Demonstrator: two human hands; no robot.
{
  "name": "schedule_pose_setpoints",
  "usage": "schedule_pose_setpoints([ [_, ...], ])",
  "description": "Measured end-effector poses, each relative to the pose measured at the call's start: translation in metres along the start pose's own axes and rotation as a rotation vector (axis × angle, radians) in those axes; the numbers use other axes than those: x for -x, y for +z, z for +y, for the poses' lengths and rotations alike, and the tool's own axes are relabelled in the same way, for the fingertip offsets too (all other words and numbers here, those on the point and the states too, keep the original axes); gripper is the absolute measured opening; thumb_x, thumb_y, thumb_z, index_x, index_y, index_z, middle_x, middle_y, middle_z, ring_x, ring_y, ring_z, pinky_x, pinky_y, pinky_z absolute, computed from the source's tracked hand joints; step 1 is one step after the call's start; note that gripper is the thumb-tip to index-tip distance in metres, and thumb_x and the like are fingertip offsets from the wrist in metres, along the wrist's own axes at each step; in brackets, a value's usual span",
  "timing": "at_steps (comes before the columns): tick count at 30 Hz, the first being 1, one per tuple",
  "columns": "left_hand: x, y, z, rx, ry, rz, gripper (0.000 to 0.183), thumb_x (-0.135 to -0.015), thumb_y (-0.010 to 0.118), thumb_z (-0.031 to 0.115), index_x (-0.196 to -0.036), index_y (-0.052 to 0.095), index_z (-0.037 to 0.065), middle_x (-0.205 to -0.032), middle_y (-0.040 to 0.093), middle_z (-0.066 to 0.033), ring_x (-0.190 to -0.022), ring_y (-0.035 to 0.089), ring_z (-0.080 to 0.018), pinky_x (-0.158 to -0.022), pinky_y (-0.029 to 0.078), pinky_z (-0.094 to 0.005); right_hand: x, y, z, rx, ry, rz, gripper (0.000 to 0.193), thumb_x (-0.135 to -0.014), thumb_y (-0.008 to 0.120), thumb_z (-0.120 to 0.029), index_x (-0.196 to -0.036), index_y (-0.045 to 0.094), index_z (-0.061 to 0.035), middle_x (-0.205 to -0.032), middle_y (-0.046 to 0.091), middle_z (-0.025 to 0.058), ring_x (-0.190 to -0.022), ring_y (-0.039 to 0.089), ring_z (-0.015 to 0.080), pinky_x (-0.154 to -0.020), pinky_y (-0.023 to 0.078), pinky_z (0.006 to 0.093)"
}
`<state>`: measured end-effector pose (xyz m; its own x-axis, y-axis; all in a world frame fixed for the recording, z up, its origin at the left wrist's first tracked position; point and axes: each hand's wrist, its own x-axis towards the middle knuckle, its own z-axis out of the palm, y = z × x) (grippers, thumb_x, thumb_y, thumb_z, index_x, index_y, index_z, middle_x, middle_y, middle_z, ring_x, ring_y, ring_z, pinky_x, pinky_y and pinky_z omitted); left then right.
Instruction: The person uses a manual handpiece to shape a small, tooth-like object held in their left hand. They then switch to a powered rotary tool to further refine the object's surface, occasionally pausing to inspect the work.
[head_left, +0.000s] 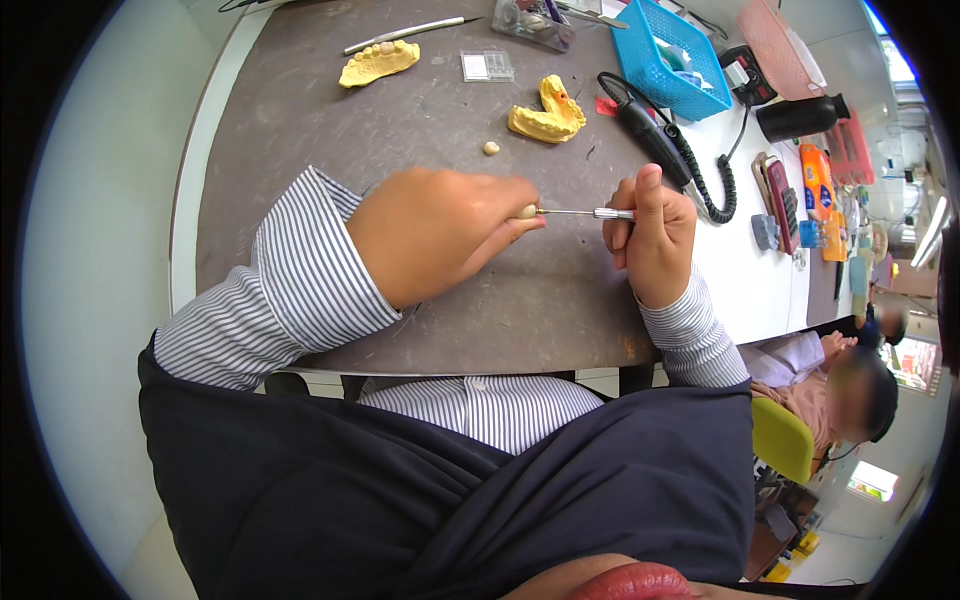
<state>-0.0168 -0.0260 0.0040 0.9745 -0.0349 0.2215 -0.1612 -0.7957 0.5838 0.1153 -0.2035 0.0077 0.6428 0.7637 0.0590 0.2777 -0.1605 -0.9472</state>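
Above the near half of the brown table, my left hand (425,230) pinches a small tooth-coloured crown (527,212) between thumb and fingers. Part of the crown is hidden by the fingertips. My right hand (657,240) is closed round a slim metal hand tool (612,213) with a thin straight shaft. The shaft points left, and its gold-coloured end meets the crown. Beyond my hands lie another pale tooth crown (491,148) and a yellow dental cast (548,112). A second yellow dental cast (380,63), with teeth on it, lies farther left.
A black handpiece (645,135) with a coiled cord lies beyond my right hand. Behind it stand a blue basket (672,60) and a black bottle (803,118). A small clear case (487,67) and a pen-like tool (405,35) are at the back. Another person (810,390) sits at far right.
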Motion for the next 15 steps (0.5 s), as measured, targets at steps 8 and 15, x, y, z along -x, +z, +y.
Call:
schedule_pose_setpoints([
  [8, -0.005, -0.005, -0.007, 0.542, -0.202, -0.150, 0.023, -0.088, 0.053, 0.023, -0.091, 0.061, 0.001, -0.059, 0.049, -0.0021, -0.053, 0.038, -0.0074, -0.049, 0.033, -0.0240, -0.011, 0.000, -0.003, -0.253, -0.281, -0.034, 0.028, -0.090, 0.051, -0.019, -0.105, 0.050, 0.0040, -0.079, 0.058, 0.0116, -0.075, 0.060, 0.0168, -0.071, 0.051, 0.0288],
  [15, -0.008, -0.011, -0.005, 0.666, -0.288, -0.260, 0.025, -0.089, 0.051, 0.023, -0.090, 0.062, 0.000, -0.060, 0.048, 0.0005, -0.055, 0.039, -0.0060, -0.051, 0.034, -0.0235, -0.011, -0.019, 0.001, 0.130, -0.381, -0.072, 0.011, -0.082, 0.058, 0.003, -0.093, 0.057, 0.0064, -0.078, 0.063, 0.0113, -0.069, 0.065, 0.0174, -0.063, 0.054, 0.0248],
])
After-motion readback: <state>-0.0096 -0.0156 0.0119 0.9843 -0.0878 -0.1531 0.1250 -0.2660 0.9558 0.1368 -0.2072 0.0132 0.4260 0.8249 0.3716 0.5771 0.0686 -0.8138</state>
